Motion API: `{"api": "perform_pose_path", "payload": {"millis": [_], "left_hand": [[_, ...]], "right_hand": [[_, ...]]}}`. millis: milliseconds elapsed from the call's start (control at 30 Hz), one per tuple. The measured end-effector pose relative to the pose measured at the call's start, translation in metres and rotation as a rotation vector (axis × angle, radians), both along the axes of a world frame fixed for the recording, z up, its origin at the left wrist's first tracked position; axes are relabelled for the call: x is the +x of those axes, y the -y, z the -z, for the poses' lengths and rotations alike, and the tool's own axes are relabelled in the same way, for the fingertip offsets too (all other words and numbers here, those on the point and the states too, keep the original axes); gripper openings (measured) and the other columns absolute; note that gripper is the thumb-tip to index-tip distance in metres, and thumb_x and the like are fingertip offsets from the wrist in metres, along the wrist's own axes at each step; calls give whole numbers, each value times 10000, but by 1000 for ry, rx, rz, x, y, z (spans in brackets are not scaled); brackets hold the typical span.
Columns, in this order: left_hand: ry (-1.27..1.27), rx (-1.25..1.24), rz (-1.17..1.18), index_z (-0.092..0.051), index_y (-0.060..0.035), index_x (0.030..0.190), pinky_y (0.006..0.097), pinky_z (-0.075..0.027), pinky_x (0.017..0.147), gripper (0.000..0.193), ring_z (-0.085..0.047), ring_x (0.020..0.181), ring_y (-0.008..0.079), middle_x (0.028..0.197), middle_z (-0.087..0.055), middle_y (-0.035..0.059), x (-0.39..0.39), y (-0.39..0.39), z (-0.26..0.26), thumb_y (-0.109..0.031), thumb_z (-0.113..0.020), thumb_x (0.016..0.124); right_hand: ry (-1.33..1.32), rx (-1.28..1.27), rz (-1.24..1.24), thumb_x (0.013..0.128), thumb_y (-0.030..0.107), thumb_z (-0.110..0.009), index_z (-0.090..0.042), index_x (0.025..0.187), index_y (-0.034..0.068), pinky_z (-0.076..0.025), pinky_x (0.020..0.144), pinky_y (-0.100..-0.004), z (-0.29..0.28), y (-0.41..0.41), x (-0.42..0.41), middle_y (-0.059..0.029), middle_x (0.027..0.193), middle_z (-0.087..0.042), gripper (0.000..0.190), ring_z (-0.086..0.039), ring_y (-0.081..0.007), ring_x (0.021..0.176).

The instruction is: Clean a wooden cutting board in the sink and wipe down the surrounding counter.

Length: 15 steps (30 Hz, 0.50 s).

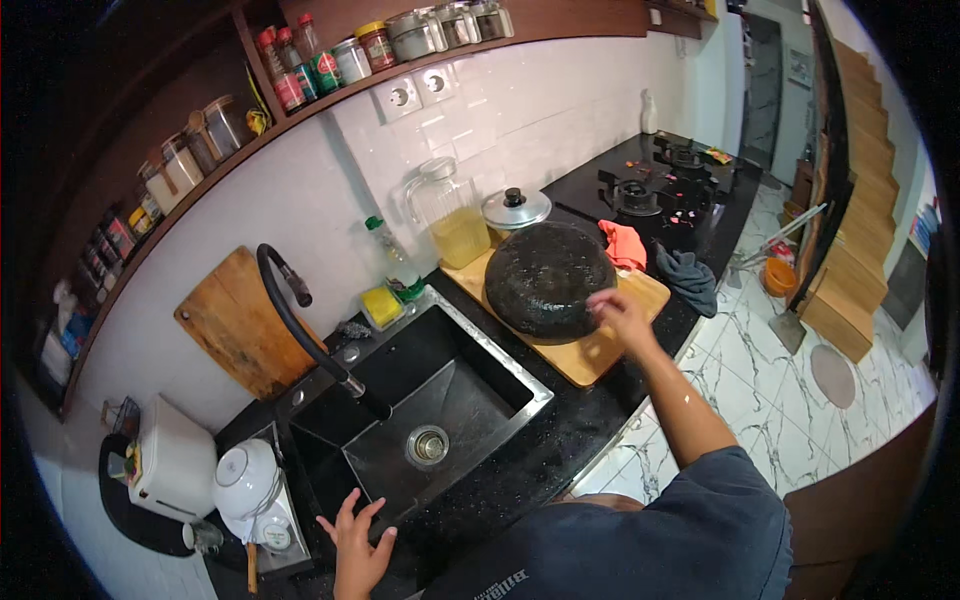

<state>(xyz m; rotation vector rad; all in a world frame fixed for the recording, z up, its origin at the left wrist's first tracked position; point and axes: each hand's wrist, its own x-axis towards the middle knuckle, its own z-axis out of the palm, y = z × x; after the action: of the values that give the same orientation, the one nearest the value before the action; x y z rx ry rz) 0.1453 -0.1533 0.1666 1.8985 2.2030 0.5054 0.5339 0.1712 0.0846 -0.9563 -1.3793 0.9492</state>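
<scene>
My right hand point(616, 313) is at the right edge of a large round blackened pan point(551, 281), which lies bottom up on a wooden board point(592, 364) on the counter. Its fingers are bent by the rim; whether they touch or grip it is unclear. My left hand point(358, 544) hovers with spread fingers over the front left edge of the black sink point(465, 409), holding nothing. A coral cloth point(624, 244) lies behind the pan on the right, and a dark grey cloth point(686, 277) hangs at the counter's edge. A metal lid point(516, 208) is behind the pan.
A black faucet point(315, 349) arches over the sink. Behind stand a glass pitcher of yellowish liquid point(459, 232), a green-capped bottle point(397, 262) and a yellow sponge point(382, 306). White bowls point(246, 476) sit left. The gas hob point(637, 196) has scattered scraps; a jar shelf point(322, 105) runs above.
</scene>
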Motion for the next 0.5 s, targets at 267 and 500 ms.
{"api": "perform_pose_path", "payload": {"millis": [267,500], "left_hand": [[101,-131,-48,-520,-118,1172,550,-175,1027,424,-368,1217,343,1294,-390,154,38,-2,6,-235,-618,776],[243,-129,-156,-504,-101,1193,373,-362,950,420,-420,1163,318,1282,-395,154,40,33,2,-170,-619,795]], "right_hand": [[679,17,510,760,202,-584,-599,1051,128,-440,616,-343,49,-176,91,-98,865,-607,300,-573,-223,716],[734,-39,216,759,42,-557,-604,1020,27,-409,575,-240,11,-242,114,-24,868,-608,265,-523,-84,668]]}}
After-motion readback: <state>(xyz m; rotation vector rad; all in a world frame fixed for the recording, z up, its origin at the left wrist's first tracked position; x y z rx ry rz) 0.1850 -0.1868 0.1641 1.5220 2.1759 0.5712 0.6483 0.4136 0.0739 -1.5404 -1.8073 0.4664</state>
